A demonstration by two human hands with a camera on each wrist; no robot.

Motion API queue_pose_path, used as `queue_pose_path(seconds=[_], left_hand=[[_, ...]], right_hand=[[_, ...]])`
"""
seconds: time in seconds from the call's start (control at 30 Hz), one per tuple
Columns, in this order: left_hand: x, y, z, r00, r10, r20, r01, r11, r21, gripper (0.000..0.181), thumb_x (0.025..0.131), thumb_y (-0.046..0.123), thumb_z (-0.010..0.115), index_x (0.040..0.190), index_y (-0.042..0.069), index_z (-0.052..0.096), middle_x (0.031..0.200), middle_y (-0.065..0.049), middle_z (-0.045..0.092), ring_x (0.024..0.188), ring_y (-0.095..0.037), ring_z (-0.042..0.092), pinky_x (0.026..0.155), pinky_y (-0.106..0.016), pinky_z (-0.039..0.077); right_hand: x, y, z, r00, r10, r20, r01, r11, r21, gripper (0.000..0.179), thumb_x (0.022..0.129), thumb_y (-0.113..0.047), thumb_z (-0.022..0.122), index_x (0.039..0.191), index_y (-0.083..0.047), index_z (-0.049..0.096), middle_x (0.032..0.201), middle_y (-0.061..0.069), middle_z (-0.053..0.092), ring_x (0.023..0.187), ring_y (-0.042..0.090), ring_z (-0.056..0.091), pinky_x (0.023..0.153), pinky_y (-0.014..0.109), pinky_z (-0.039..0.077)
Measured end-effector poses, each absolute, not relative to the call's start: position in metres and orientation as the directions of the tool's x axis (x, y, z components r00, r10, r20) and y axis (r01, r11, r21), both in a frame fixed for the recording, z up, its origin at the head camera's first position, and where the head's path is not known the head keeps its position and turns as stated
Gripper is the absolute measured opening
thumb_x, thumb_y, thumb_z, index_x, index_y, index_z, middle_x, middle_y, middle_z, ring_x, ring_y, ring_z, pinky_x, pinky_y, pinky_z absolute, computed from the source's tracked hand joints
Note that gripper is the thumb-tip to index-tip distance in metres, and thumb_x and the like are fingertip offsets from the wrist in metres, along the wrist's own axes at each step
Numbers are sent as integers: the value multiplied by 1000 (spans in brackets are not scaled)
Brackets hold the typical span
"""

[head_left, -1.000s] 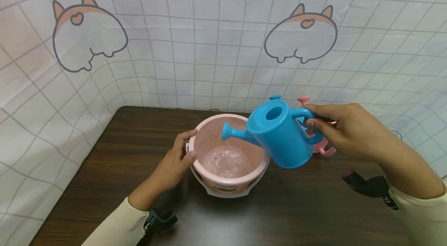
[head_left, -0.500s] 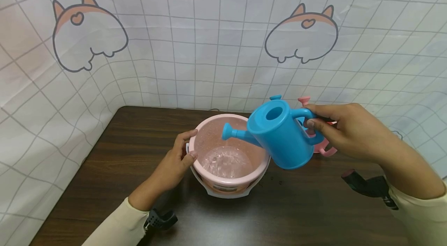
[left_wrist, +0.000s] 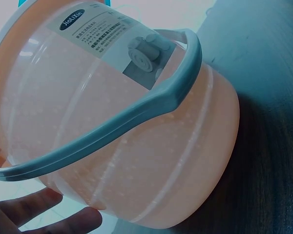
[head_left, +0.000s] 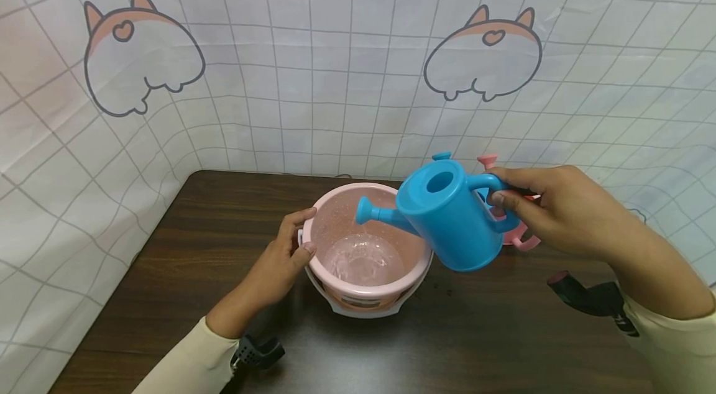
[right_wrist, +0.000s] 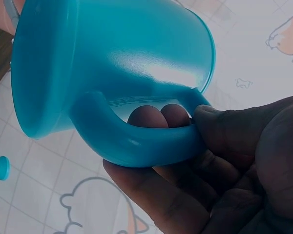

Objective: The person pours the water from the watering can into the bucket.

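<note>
Holding a blue watering can (head_left: 458, 226) at a tilt, you appeared to be partway through pouring into a pink bucket (head_left: 363, 290) on a dark wooden table (head_left: 224, 220). The can's spout (head_left: 365, 212) hung over the bucket's mouth, and rippled water (head_left: 363, 263) below suggested a flow, though any stream was barely visible. How much the can held could not be told. The next move seemed to call for a steady wrist and perhaps a deeper tilt, with the spout well inside the rim to avoid a spill.

Your right hand (head_left: 545, 207) was wrapped around the can's handle (right_wrist: 141, 146), fingers threaded through the loop and no slack apparent in the right wrist view. Your left hand (head_left: 282, 257) held the bucket by the left side of its rim, thumb and forefinger well apart; two fingertips (left_wrist: 90, 219) showed by the outer wall, near the bucket's swing handle (left_wrist: 154, 105), their contact and pressure unclear. Beyond the can, a pink item (head_left: 526, 243) sat partly hidden behind it and your right hand.
</note>
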State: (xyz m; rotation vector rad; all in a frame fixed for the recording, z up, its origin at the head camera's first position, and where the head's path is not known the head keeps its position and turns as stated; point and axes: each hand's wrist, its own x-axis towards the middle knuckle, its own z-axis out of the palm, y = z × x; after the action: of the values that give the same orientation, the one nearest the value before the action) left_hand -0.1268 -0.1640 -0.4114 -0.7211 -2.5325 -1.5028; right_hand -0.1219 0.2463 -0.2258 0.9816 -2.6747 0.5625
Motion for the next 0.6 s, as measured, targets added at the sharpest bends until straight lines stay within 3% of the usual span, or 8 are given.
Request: queue_pose_path(seconds=[0.4,0.6], left_hand=[[-127,-164,-412,-874,344,343,464,382,799,54,107,40,49,154,21,30,112,-19,66,96,-22,63,84,-42,50],[-128,-165,-413,-874,346,341,463,381,800,54,107,40,48,154,21,29,114,-18,67,97,-22,63,84,-42,50]], right_hand=[[-122,245,-225,-758,-564,329,-649,702,-293,41,91,2,74,131,7,65,103,18,74,73,18,72,55,23,53],[-121,244,-224,-769,-559,311,-639,693,-333,41,92,2,72,131,8,64,102,17,74,66,6,69,52,21,52]])
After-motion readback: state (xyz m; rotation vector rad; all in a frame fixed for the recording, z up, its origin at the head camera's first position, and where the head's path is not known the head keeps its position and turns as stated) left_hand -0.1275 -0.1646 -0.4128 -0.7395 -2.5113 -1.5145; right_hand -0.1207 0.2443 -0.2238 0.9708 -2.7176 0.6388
